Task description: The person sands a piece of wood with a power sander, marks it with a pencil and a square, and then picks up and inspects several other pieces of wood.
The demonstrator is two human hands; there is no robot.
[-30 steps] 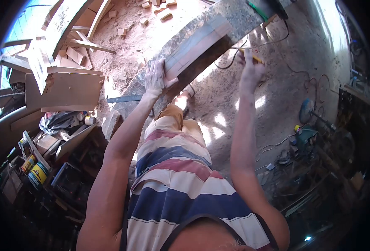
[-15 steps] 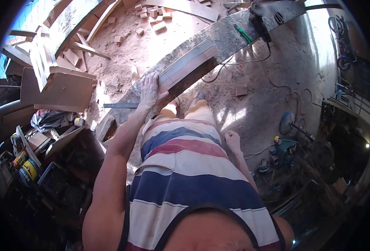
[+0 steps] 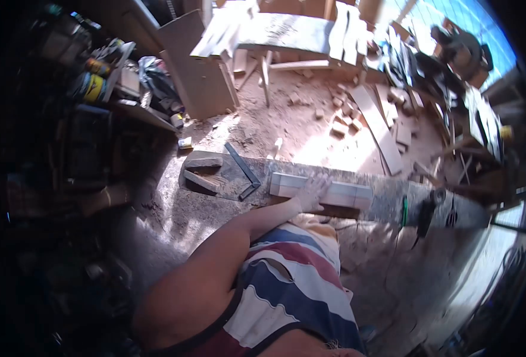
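My left hand [image 3: 314, 191] lies on a pale wooden piece [image 3: 351, 194] with fingers spread, near the middle of its length. Dark lines are marked across this wood, which lies lengthwise on a long, worn bench [image 3: 388, 185]. Left of the wood, a dark metal square [image 3: 243, 168] rests on the bench beside two short wood offcuts [image 3: 204, 162]. Toward the bench's right end are a green-handled tool [image 3: 404, 210] and a dark power tool [image 3: 431, 209]. My right hand is out of view.
Small wood blocks [image 3: 341, 126] and a long board [image 3: 375, 128] lie on the dusty floor beyond the bench. Large panels [image 3: 197, 74] lean at the upper left, near cluttered shelving with a yellow-labelled can [image 3: 92, 87].
The view has swung round to the left. My left hand has shifted from the wood's left end to nearer its middle. My right hand, earlier beside my body, has left the view.
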